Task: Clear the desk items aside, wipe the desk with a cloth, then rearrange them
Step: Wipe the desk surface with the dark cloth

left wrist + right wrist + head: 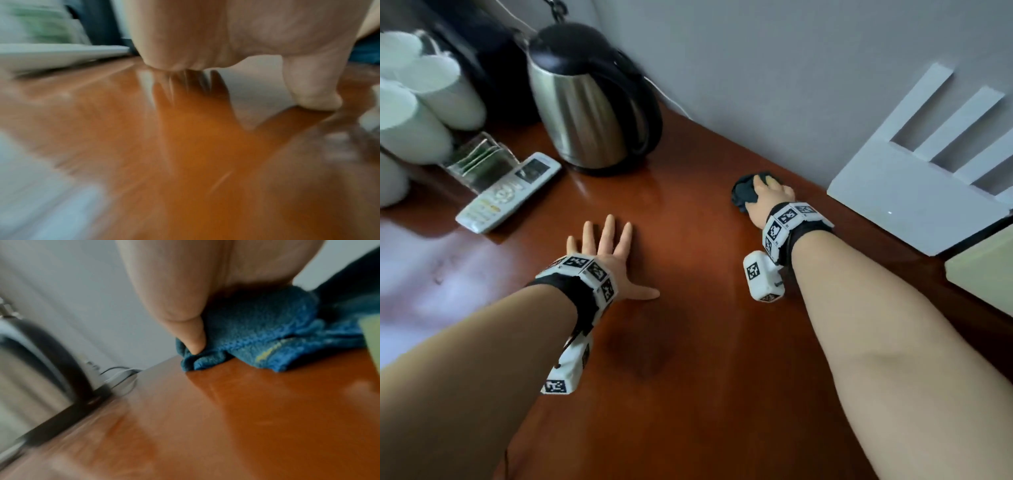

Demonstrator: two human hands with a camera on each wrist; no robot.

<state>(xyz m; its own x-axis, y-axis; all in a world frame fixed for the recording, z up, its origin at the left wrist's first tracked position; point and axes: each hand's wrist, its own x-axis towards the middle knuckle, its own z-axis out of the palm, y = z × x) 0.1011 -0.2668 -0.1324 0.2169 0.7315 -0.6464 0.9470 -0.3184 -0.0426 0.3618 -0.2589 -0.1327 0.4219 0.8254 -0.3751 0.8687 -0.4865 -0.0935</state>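
A crumpled dark blue cloth (744, 192) lies on the glossy brown desk (705, 308) near the back wall, and my right hand (770, 195) grips it, fingers curled over the top. The right wrist view shows the thumb (193, 337) pressing into the blue cloth (257, 331) on the desk (246, 418). My left hand (606, 253) lies flat on the desk with its fingers spread, holding nothing. Its palm (246, 32) hovers just over the wood (185, 162) in the blurred left wrist view.
At the back left stand a steel kettle (585, 99), a white remote control (508, 193), a clear holder of green sachets (479, 164) and white cups (424, 99). A white router (928, 171) with antennas sits at the right by the wall.
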